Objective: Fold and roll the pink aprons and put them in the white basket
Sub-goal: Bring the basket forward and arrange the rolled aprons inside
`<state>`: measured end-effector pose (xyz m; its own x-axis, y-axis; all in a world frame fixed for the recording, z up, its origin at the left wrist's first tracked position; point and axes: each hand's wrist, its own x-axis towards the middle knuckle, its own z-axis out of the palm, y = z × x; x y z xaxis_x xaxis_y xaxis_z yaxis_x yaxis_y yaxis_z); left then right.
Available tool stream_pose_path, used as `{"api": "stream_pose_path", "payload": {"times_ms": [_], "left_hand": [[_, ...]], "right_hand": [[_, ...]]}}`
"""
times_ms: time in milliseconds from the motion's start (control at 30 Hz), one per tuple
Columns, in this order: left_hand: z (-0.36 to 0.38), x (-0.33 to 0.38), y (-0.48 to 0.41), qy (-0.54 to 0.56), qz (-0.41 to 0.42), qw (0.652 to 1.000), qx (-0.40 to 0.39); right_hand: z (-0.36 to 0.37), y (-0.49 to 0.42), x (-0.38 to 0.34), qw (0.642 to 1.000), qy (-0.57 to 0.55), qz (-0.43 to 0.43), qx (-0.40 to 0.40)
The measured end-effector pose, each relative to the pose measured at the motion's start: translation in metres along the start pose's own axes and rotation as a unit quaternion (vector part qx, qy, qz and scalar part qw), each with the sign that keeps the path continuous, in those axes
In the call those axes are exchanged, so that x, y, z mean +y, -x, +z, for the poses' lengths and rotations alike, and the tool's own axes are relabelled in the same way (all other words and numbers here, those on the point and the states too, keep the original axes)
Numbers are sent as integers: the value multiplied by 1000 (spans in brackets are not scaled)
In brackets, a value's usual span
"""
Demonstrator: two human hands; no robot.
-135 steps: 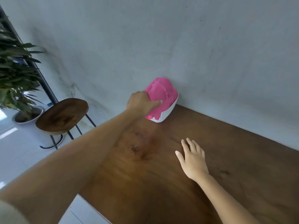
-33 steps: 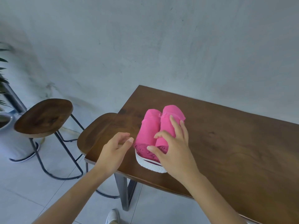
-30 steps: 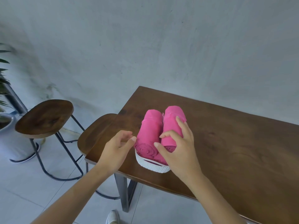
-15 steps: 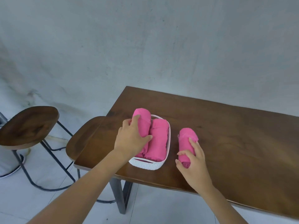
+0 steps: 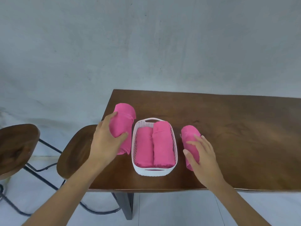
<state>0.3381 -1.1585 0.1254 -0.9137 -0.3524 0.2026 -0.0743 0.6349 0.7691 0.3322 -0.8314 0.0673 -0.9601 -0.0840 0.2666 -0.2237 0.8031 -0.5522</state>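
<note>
Head view: four pink rolls [image 5: 161, 144], one white basket [image 5: 153, 172].
Two lie inside; left hand [image 5: 105, 142] grips the left roll [image 5: 124, 121] beside it, right hand [image 5: 203, 159] rests spread on the right roll [image 5: 189, 134]; bare table [image 5: 236, 128] stretches rightward.

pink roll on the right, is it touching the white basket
Apart. The head view shows a strip of bare table between the right pink roll and the white basket along its side wall.
</note>
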Motion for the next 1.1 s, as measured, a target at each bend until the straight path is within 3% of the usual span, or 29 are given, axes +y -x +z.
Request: {"api": "stream_pose_path", "payload": {"times_ms": [200, 367, 567, 700, 900, 1100], "left_hand": [[1, -48, -9, -31, -45, 998, -42], [15, -76, 11, -54, -19, 988, -144], [8, -73, 12, -88, 47, 984, -150], [5, -74, 10, -98, 62, 981, -156], [-2, -59, 17, -43, 153, 976, -149], [9, -34, 13, -9, 178, 970, -166]], "right_hand": [[6, -9, -67, 1000, 8, 14, 7], [34, -5, -104, 988, 96, 116, -43], [54, -6, -123, 959, 174, 216, -54], [57, -10, -130, 955, 164, 243, -41], [54, -11, -139, 961, 91, 256, 48], [40, -18, -144, 953, 2, 285, 100]]}}
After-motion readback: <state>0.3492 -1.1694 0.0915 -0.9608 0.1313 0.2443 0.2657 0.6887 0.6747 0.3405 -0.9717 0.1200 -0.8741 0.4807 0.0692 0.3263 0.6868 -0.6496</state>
